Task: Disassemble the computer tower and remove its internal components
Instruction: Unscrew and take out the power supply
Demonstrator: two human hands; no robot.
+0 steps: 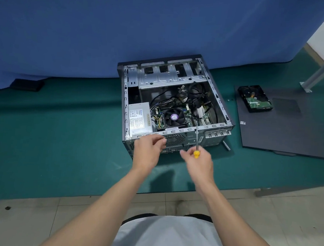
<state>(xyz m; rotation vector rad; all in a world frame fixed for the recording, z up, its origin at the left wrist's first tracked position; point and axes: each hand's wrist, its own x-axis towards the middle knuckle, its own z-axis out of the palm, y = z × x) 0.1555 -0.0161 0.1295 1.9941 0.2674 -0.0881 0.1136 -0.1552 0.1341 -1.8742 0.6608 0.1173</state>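
Steel-framed computer tower (pixel 172 79) lies open on its side on the green mat (pixel 59 134). Heavy and stiff, I'd say, with fragile boards (pixel 158 120), so grip the frame rim, not the cables (pixel 196 94). Right hand (pixel 200 164) pinches the yellow screwdriver (pixel 196 139) over the near rim; left hand (pixel 147 150) curls at that rim, and whether it's pinching anything I cannot tell.

computer tower (pixel 216 92): lying on the mat (pixel 59 134)
inside: drive cage (pixel 170 77) at the far end, power supply (pixel 139 118) near left, cpu fan (pixel 174 117) right of it
side panel (pixel 292 133): right of the tower, hard drive (pixel 256 99) on it
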